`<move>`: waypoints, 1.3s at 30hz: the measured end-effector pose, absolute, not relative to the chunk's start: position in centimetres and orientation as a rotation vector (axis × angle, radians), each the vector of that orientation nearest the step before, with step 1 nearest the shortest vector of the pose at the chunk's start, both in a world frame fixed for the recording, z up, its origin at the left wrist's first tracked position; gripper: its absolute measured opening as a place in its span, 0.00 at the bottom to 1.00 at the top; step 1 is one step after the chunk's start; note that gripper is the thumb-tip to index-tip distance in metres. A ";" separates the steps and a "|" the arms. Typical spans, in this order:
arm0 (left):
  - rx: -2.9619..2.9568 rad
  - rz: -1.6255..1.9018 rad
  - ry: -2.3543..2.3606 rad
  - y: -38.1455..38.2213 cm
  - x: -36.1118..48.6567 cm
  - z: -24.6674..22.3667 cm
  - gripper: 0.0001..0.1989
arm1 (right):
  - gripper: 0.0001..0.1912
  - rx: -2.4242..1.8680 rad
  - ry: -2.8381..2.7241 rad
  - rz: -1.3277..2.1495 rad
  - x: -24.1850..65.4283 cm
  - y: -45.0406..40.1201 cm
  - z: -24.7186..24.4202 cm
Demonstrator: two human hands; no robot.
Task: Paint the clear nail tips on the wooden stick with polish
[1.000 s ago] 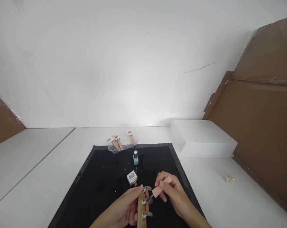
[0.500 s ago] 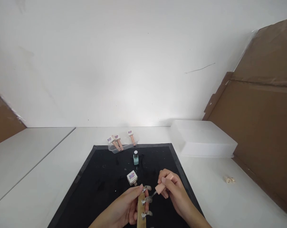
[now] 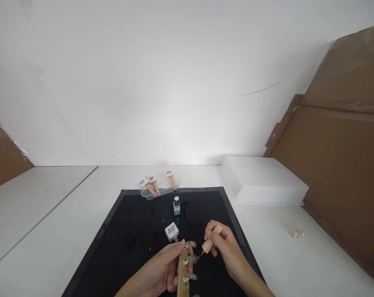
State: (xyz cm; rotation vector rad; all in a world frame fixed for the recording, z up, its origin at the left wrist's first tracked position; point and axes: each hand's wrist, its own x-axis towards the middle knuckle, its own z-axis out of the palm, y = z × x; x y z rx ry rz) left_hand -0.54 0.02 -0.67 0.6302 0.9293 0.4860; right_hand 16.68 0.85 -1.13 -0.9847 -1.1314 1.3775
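Just to the right of the left hand's (image 3: pixel 165 266) fingertips, in the head view, a thin brush (image 3: pixel 200 255) meets the outer edge of the middle clear tip (image 3: pixel 192 259) on a wooden bar (image 3: pixel 183 275). The left hand grips that bar, thumb near its upper end, the row of metal clips (image 3: pixel 185 262) facing up. The right hand (image 3: pixel 222 246) pinches the brush's pink handle (image 3: pixel 212 239) between thumb and fingers, angled down toward the left hand.

What has just changed is the brush: a second ago it lay across the middle tip, and now it has drawn back to the edge nearest the right hand — so the brushing seems to be centred on this one tip, at its outer end. The left hand's grip is unchanged.

Just beyond the left thumb, a white bottle (image 3: pixel 171 232) seems to lie on its side, neck toward that hand. Farther out stands a mint bottle (image 3: pixel 176 207) on the black mat (image 3: pixel 131 231) — and past it a clear tray (image 3: pixel 164 191) with pink-capped bottles (image 3: pixel 171 180).
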 end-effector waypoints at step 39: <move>0.606 0.505 0.909 0.1 -0.4 -0.6 0.23 | 0.13 -0.830 -1.383 1.317 16.8 0.1 0.1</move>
